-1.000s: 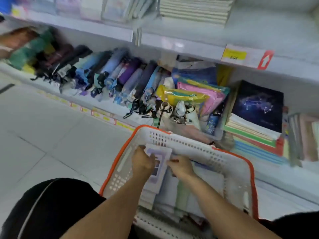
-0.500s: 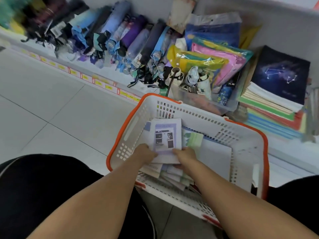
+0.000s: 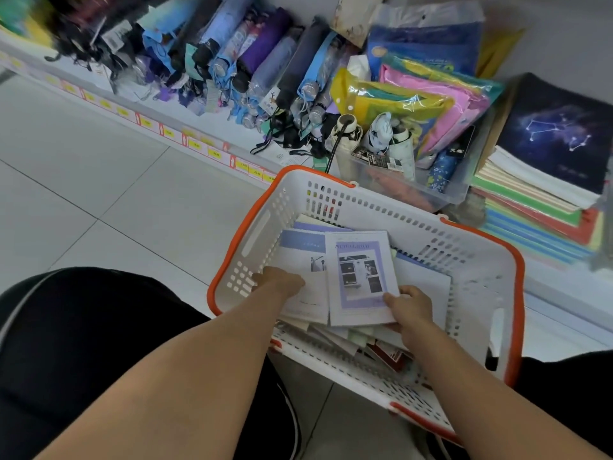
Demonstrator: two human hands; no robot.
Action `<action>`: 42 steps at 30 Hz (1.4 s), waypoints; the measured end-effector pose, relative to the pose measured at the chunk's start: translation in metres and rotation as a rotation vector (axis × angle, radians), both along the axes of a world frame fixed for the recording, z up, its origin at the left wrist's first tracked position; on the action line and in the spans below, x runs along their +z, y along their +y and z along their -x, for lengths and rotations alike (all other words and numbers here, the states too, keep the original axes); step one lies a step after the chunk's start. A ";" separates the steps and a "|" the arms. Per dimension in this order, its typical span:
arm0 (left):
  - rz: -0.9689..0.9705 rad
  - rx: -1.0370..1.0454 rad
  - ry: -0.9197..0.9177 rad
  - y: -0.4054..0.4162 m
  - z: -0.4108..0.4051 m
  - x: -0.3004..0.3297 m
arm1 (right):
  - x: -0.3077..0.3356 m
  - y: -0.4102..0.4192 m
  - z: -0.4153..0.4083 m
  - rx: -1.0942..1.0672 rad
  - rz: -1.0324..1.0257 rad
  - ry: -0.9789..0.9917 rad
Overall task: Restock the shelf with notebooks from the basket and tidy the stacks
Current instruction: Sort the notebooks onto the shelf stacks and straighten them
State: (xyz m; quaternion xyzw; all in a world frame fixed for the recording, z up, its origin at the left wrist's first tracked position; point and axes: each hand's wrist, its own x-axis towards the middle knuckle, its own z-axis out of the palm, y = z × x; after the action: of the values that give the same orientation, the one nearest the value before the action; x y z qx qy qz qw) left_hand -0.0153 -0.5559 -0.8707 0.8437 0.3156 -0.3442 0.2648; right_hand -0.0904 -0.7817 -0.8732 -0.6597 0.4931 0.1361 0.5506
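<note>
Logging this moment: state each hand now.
Left hand: holds a white notebook.
Right hand: pinches the purple-panelled notebook.

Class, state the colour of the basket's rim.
Orange, around the white basket; seen in the head view.

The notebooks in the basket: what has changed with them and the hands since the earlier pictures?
The two purple-and-white notebooks, held overlapping before, now lie spread side by side. The right hand pinches the right notebook at its lower corner; the left hand rests on the left notebook. The view has tilted down toward the white basket. The shelf stack is unchanged.
</note>
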 end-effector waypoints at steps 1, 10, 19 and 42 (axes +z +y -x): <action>0.018 -0.008 0.008 0.001 0.001 -0.002 | 0.000 -0.003 0.001 -0.020 -0.002 -0.006; 0.077 -0.081 -0.033 -0.004 0.007 -0.003 | 0.004 -0.029 0.015 -0.033 0.037 0.060; 0.266 -0.196 -0.230 -0.023 0.016 0.016 | 0.036 -0.047 0.012 0.330 -0.106 0.124; 0.620 -0.080 -0.616 -0.039 -0.014 0.101 | 0.109 -0.007 -0.028 0.228 -0.002 -0.695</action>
State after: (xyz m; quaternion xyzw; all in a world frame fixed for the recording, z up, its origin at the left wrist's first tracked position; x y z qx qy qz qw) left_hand -0.0011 -0.5948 -0.7701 0.7991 0.0707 -0.1650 0.5737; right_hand -0.0625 -0.7887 -0.7641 -0.7168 0.1999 -0.0352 0.6671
